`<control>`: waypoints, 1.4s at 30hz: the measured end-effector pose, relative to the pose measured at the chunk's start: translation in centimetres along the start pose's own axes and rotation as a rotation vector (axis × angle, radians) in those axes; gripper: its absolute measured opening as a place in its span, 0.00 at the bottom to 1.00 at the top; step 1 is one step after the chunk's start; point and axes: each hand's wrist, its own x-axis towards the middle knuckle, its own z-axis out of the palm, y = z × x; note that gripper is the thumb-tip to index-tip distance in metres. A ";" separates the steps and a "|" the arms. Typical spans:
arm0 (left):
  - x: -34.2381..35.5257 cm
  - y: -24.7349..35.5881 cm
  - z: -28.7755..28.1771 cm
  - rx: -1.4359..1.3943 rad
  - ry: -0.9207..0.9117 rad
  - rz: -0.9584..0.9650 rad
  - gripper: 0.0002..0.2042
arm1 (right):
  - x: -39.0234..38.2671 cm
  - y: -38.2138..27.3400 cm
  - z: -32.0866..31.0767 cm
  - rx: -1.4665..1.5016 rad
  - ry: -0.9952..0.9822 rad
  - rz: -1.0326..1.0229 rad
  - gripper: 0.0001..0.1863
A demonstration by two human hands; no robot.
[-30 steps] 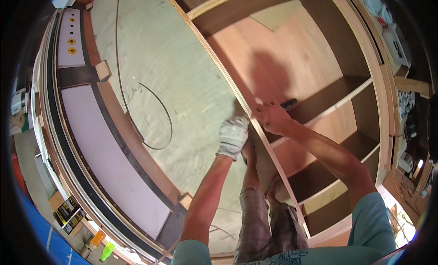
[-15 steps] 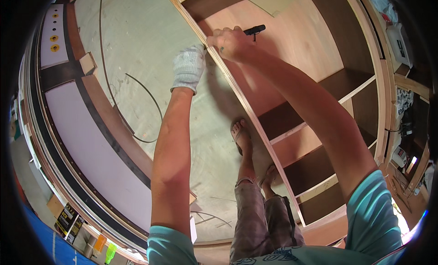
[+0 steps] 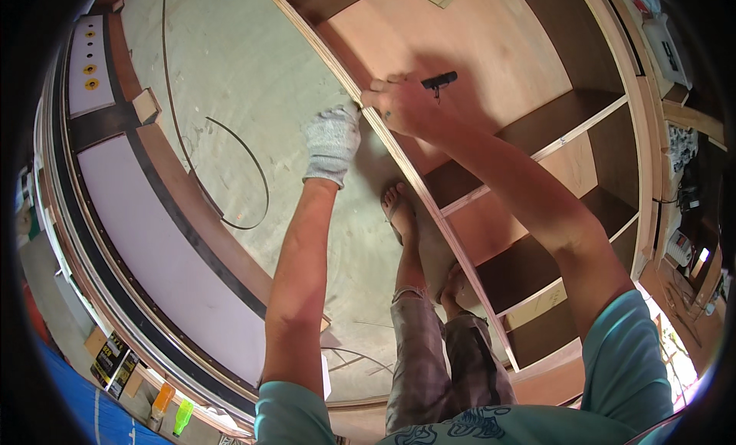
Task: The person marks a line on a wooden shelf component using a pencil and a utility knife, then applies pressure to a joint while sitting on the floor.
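A large wooden cabinet [image 3: 537, 85] lies on its back on the floor, with dark shelves dividing its open inside. My left hand [image 3: 331, 142], in a grey knit glove, presses against the outer face of the cabinet's long front edge [image 3: 418, 188]. My right hand [image 3: 402, 104] is bare and grips a small black tool [image 3: 438, 80] whose tip sticks out to the right, held just inside that same edge. The two hands sit on opposite sides of the edge, close together. My bare feet [image 3: 400, 211] stand on the floor beside the cabinet.
A long panel with a pale lilac face and dark trim [image 3: 146, 238] lies to the left on the concrete floor [image 3: 230, 62]. A thin dark strip [image 3: 245, 169] curls across the floor. A small wood block [image 3: 146, 105] sits near the panel. Tools and clutter line the right side.
Both hands have slid farther along the cabinet's front edge, away from my body, staying either side of it. The black tool stays in my right hand.
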 end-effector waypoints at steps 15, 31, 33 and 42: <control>-9.4 8.9 0.1 -0.083 -0.063 -0.028 0.06 | -12.7 -2.9 0.6 -0.048 0.027 -0.002 0.15; -15.3 13.3 1.6 -0.131 -0.137 0.059 0.08 | -19.4 -2.7 1.2 -0.009 -0.103 -0.102 0.18; -15.1 12.4 1.7 -0.025 -0.059 0.027 0.08 | -17.8 -2.7 1.1 0.010 -0.145 -0.144 0.17; -7.2 7.0 0.9 -0.100 -0.012 -0.118 0.08 | -9.1 -1.4 0.7 -0.043 0.018 -0.065 0.15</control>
